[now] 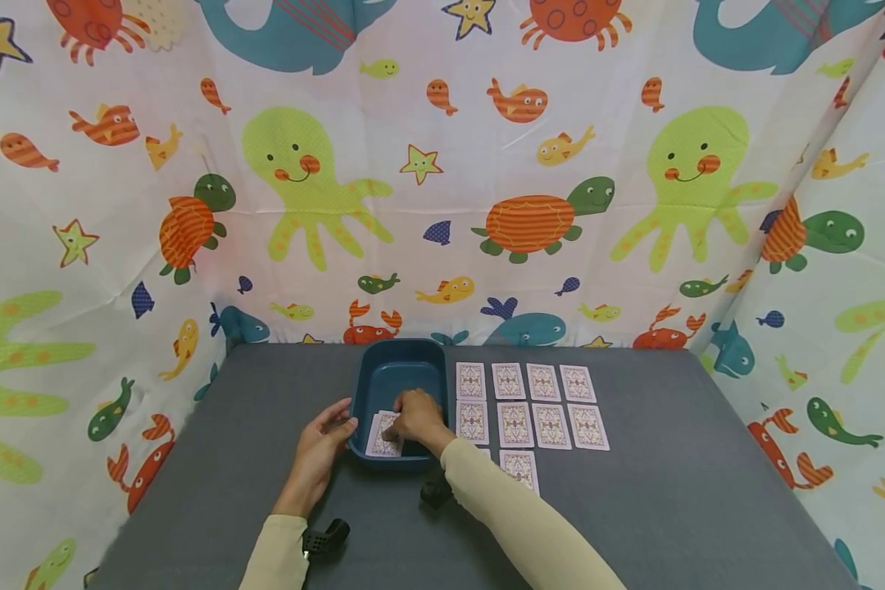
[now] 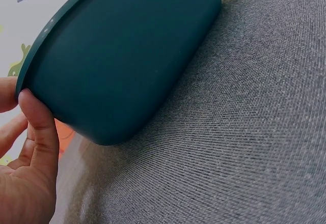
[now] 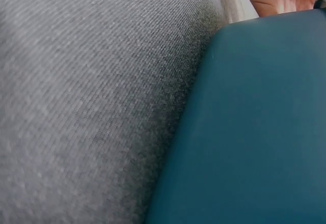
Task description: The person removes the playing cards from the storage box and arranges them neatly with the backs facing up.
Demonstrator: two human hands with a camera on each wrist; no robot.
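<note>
A dark blue plastic tub stands on the grey table. My left hand is at its left side, thumb and index finger pinching the rim in the left wrist view. Inside, at the front left, lies a small stack of patterned playing cards, backs up. My right hand reaches over the tub's right wall, a fingertip on the top card; I cannot tell whether it pinches that card. In the right wrist view the tub's outer wall hides the right fingers.
To the tub's right, playing cards lie face down in rows on the grey cloth-covered table. My right forearm crosses the nearest row and partly covers it. A curtain printed with sea animals rises behind the table and along its sides.
</note>
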